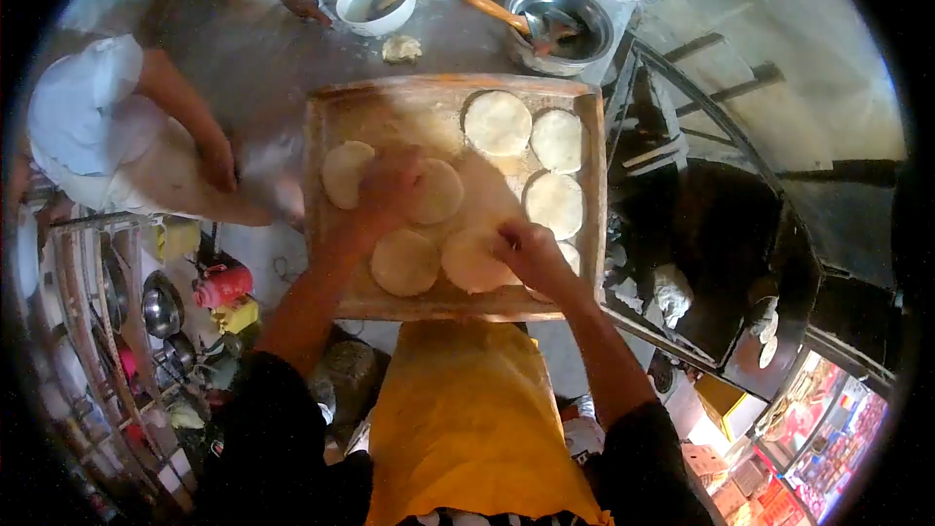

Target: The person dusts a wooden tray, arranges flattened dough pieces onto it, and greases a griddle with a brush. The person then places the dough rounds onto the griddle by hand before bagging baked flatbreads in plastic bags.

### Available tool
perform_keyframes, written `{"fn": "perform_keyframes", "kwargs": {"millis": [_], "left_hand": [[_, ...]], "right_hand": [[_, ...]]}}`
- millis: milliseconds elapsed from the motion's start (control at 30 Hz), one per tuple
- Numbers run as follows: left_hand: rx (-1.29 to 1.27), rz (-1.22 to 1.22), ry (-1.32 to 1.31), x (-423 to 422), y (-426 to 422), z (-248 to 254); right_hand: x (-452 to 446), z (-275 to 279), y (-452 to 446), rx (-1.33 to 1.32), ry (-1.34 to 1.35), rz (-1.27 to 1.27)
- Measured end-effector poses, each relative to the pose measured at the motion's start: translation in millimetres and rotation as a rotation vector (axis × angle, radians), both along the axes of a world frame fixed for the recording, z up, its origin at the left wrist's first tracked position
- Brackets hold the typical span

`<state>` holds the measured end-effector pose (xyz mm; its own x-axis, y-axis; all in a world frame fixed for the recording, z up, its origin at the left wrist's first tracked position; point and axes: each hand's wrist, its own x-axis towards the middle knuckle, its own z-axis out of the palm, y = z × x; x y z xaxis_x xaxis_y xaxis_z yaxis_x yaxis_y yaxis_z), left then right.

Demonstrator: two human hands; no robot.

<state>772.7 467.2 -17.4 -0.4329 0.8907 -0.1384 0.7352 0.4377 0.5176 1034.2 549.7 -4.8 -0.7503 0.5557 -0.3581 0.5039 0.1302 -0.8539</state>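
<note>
Several flat, pale dough rounds lie on a wooden tray in front of me. My left hand is smeared by motion between a round at the left and a round near the middle; its fingers cannot be made out. My right hand has its fingers pinched together at the right edge of a front dough round. Another round is partly hidden behind that hand. Farther back are a large round and two smaller ones along the tray's right side.
Behind the tray stand a white bowl with a wooden-handled tool and a metal pot with a wooden-handled brush. A dough scrap lies nearby. Another person's arm is at the left. A dark stove-like structure borders the right.
</note>
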Motion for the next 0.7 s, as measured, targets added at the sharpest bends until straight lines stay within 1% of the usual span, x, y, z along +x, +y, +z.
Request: {"fn": "perform_keyframes", "kwargs": {"millis": [33, 100, 133, 167, 233, 300, 333, 367, 433, 467, 500, 533, 567, 600, 633, 667, 700], "left_hand": [[-0.052, -0.016, 0.031, 2.2, 3.9, -2.2], [-0.128, -0.031, 0.085, 4.7, 8.4, -2.0], [-0.146, -0.029, 0.100, 6.4, 8.7, -2.4], [-0.163, -0.026, 0.107, 6.2, 5.4, -2.2], [-0.176, -0.026, 0.117, 6.3, 0.3, -0.3], [-0.175, -0.027, 0.116, 6.7, 0.0, 2.2], [-0.177, -0.030, 0.110, 7.8, 0.9, 4.9], [-0.170, -0.023, 0.098, 8.2, -1.1, 5.5], [-0.180, 0.006, 0.091, 9.6, 1.2, 0.1], [-0.175, 0.022, 0.087, 10.8, 0.4, -2.9], [-0.127, 0.068, 0.085, 12.3, -1.2, -11.4], [-0.133, 0.060, 0.076, 15.7, -5.1, -5.5], [-0.088, -0.001, -0.054, 17.6, -8.1, 7.4], [-0.066, -0.040, -0.123, 18.1, -13.6, 9.8], [-0.046, -0.077, -0.195, 18.8, -19.1, 12.3], [0.081, -0.031, -0.282, 23.1, -32.7, 11.0], [0.208, 0.016, -0.371, 28.9, -47.7, 9.8]], "right_hand": [[-5.7, -6.1, -3.3, 0.002, 0.007, 0.006], [-20.3, -10.4, -12.2, 0.212, -0.164, -0.038], [-18.9, -12.3, -15.1, 0.209, -0.081, 0.025], [-19.1, 1.4, -15.3, 0.209, -0.059, 0.043], [-20.2, 42.2, -8.5, 0.021, -0.044, 0.318], [-11.0, 45.7, -3.8, -0.105, -0.029, 0.214], [-11.9, 34.0, -1.8, -0.112, -0.042, 0.113], [-13.9, 25.6, -2.4, -0.107, -0.040, 0.119], [-19.9, 4.3, -5.3, 0.086, -0.142, -0.036], [-22.4, -10.0, -13.8, 0.326, -0.053, -0.018], [-16.1, -19.8, -16.0, 0.322, -0.055, -0.019], [-14.7, -1.4, -17.4, 0.369, 0.144, 0.048], [-8.8, 15.5, -17.6, 0.417, 0.339, 0.110], [1.5, 26.2, -19.7, 0.356, 0.269, 0.093], [16.3, 23.7, -19.6, 0.355, 0.255, 0.080], [34.6, 21.9, -16.2, 0.047, 0.349, -0.086], [45.2, 19.7, -13.1, -0.233, 0.509, -0.228]]}}
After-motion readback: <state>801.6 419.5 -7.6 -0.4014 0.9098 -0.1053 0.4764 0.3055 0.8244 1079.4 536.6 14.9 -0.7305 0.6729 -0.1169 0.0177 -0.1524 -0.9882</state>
